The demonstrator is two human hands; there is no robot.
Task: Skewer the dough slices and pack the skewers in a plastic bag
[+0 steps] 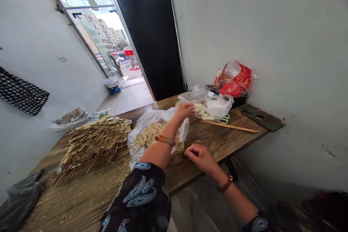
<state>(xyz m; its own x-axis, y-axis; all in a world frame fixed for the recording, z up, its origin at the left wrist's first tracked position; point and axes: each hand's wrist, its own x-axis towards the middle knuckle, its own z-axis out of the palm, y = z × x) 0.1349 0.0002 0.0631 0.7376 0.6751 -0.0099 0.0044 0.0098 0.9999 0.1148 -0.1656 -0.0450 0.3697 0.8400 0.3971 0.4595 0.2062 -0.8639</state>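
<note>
My left hand is over the table, its fingers loosely bent and slightly apart with nothing visible in them. It is at the near edge of a plastic bag holding pale slices. Nearer to me, my right hand pinches what looks like the end of a thin bamboo skewer, mostly hidden by the fingers. A round pale slice shows just beyond those fingertips. Left of my forearm, another plastic bag lies open with flat slices on it.
A large pile of skewered slices covers the table's left part. Loose bamboo skewers lie beside green-handled scissors. A dark board sits at the right end. Red packaging stands against the wall, and a grey cloth lies front left.
</note>
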